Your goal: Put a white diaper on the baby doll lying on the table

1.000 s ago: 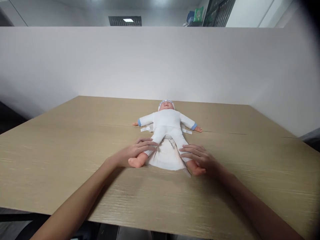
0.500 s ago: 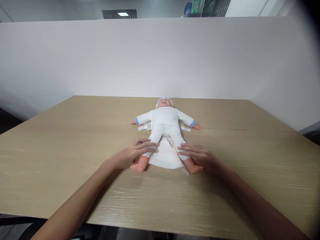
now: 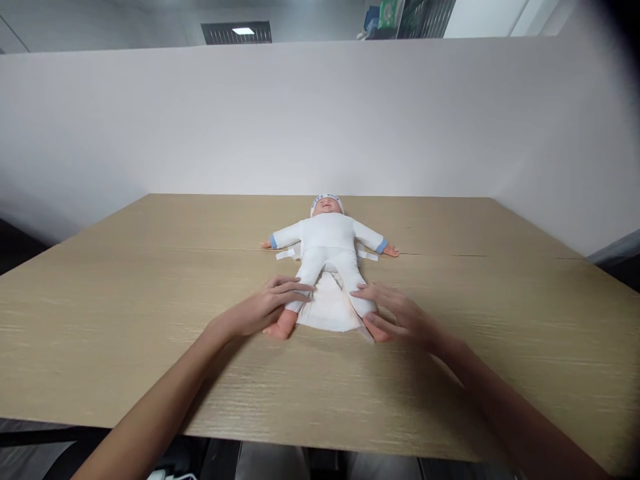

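Note:
A baby doll [image 3: 327,233] in a white suit with blue cuffs and a white printed cap lies on its back, arms spread, feet toward me. Beneath its hips and legs is an opened white diaper [image 3: 327,310]; its tabs stick out at both sides of the waist. My left hand [image 3: 267,303] rests over the doll's lower leg on the left, fingers stretched out. On the other side, my right hand [image 3: 395,310] touches the doll's lower leg at the knee and shin, fingers apart, partly covering that foot.
The doll lies on a wood-grain table [image 3: 150,320] with a seam across it. A pale partition wall [image 3: 300,113] stands behind the table. Beyond its top edge are a vent [image 3: 236,33] and a green package [image 3: 387,13].
My right hand has shifted on the doll's leg, its fingers spreading and the thumb now nearer the foot. The left hand stays in place. The camera view has tilted slightly.

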The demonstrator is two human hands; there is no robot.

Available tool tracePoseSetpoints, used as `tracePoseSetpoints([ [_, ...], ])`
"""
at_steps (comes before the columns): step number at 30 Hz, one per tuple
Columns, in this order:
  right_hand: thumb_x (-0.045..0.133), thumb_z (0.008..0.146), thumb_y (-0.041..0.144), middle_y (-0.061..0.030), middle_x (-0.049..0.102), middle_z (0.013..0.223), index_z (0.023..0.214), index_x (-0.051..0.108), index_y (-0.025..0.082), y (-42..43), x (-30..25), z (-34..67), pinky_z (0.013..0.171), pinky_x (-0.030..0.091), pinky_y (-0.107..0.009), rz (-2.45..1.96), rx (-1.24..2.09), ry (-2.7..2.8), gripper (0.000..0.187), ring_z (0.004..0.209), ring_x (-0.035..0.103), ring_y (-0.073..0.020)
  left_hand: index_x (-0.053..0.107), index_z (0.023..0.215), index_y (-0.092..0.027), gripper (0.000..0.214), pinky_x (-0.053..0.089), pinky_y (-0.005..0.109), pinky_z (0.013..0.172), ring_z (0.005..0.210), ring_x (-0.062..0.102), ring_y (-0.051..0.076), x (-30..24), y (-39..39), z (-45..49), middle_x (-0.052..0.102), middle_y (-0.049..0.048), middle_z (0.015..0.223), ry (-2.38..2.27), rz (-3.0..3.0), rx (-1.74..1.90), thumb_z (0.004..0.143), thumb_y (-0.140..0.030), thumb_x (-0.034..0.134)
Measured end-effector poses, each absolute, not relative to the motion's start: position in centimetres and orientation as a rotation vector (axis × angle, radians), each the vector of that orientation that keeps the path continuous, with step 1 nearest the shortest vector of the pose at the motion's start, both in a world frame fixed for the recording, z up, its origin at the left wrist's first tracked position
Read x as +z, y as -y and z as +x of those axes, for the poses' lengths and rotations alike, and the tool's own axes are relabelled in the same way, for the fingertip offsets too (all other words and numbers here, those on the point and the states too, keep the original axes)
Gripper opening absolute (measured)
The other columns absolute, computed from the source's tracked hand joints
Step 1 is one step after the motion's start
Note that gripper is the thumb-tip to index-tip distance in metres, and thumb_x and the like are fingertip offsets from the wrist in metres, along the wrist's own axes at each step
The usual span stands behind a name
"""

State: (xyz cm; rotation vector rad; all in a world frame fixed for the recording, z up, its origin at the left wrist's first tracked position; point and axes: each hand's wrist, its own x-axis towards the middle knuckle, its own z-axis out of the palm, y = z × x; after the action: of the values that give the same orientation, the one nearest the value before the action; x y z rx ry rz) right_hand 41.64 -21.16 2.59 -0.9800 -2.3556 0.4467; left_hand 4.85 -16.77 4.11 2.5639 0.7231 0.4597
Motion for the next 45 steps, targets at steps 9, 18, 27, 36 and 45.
tracePoseSetpoints([
  [9, 0.067, 0.096, 0.032, -0.0169, 0.059, 0.143, 0.152, 0.051, 0.028, 24.4, 1.3, 36.7, 0.104, 0.051, -0.056, -1.312, -0.05, 2.368, 0.059, 0.13, 0.056, -0.0375, 0.057, 0.137, -0.024, 0.069, 0.044, 0.049, 0.101, 0.116, 0.051, 0.035, 4.7, 19.1, 8.3, 0.06, 0.0112, 0.136, -1.019, 2.621, 0.467, 0.084, -0.066, 0.073],
  [18, 0.049, 0.098, 0.01, -0.0097, 0.07, 0.1, 0.114, 0.071, 0.023, 21.6, 1.9, 36.5, 0.082, 0.051, -0.041, -1.331, -0.042, 2.23, 0.031, 0.094, 0.059, -0.0278, 0.062, 0.117, -0.023, 0.021, 0.045, 0.046, 0.1, 0.114, 0.054, 0.031, 3.4, 19.1, 9.1, 0.067, 0.0079, 0.119, -1.142, 2.633, 0.607, 0.097, -0.029, 0.058],
  [27, 0.043, 0.105, 0.034, -0.0101, 0.065, 0.114, 0.112, 0.067, 0.024, 14.9, 3.6, 37.4, 0.101, 0.05, -0.043, -1.026, 0.244, 1.926, 0.027, 0.111, 0.061, -0.0283, 0.067, 0.116, -0.02, 0.032, 0.043, 0.044, 0.11, 0.122, 0.058, 0.029, 7.8, 11.5, 10.2, 0.066, 0.0102, 0.127, -1.09, 2.366, 0.956, 0.102, -0.038, 0.045],
  [36, 0.055, 0.092, 0.059, -0.0046, 0.078, 0.107, 0.098, 0.074, 0.023, 2.5, 1.8, 37.2, 0.105, 0.051, -0.044, -1.164, 0.868, 1.56, 0.042, 0.106, 0.067, -0.0267, 0.069, 0.108, -0.016, 0.043, 0.045, 0.042, 0.104, 0.118, 0.061, 0.033, 7.1, 1.5, 13.2, 0.074, 0.0117, 0.118, -1.148, 1.721, 0.86, 0.092, -0.054, 0.059],
  [45, 0.06, 0.092, 0.062, -0.0051, 0.081, 0.106, 0.105, 0.079, 0.023, 3.2, 0.3, 38.0, 0.103, 0.055, -0.045, -1.122, 1.075, 1.567, 0.045, 0.11, 0.071, -0.0266, 0.073, 0.092, -0.013, 0.06, 0.055, 0.039, 0.085, 0.09, 0.07, 0.028, 5.4, 1.7, 12.0, 0.078, 0.0114, 0.096, -1.091, 1.616, 0.773, 0.082, -0.071, 0.067],
])
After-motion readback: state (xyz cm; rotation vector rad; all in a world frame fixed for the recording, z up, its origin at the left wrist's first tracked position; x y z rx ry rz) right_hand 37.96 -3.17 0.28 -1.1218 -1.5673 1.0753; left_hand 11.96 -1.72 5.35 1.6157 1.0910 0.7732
